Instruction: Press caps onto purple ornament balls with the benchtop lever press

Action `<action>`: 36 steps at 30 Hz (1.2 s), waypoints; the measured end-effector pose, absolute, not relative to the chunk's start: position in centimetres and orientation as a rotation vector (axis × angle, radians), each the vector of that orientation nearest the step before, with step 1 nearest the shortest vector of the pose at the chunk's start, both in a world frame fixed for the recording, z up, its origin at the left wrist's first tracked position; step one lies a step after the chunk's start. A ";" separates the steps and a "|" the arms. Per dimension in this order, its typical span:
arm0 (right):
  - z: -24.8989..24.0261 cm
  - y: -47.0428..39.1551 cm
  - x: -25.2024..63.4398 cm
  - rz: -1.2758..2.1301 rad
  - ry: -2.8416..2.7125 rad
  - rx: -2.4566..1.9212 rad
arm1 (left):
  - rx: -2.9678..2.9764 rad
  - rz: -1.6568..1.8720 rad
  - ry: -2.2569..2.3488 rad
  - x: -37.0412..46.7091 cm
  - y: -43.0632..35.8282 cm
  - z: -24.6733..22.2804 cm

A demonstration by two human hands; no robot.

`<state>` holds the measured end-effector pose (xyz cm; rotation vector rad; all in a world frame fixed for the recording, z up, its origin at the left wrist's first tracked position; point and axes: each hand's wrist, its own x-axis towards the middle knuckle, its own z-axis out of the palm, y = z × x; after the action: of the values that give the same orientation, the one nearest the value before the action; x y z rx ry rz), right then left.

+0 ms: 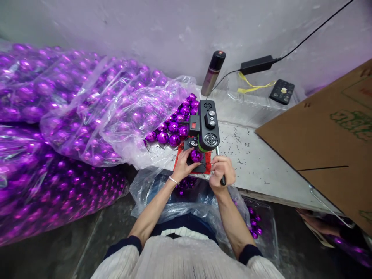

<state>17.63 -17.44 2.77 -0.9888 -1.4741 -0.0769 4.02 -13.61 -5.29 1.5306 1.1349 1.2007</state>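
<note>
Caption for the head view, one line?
Left hand on a purple ball at the black machine, right hand gripping its lever.

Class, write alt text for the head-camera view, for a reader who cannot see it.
A left hand holds a shiny purple ball under a black machine; the right hand grips its lever. Bagged purple balls lie at left.

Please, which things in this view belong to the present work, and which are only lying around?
Seem in use:
- black machine, with right hand on its lever
- purple ball in left hand
- red mat beneath

Seem just lying about:
- yellow strip
- tall can
- small black box
</note>
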 end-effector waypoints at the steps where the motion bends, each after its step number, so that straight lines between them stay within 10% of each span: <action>1: 3.6 -17.7 17.7 -0.042 -1.473 -1.025 | 1.545 1.199 1.135 3.9 -14.1 -5.3; 17: 3.4 -17.9 17.7 -0.011 -1.462 -0.999 | 2.185 0.816 1.850 -1.2 -8.7 -3.2; 36: 9.1 -17.5 16.7 0.096 -1.393 -1.098 | 1.236 1.188 1.236 2.3 -14.8 -4.6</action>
<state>16.74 -17.50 9.09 -1.0984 -1.3935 0.0956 2.31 -14.75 -4.58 1.2356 1.2361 1.1884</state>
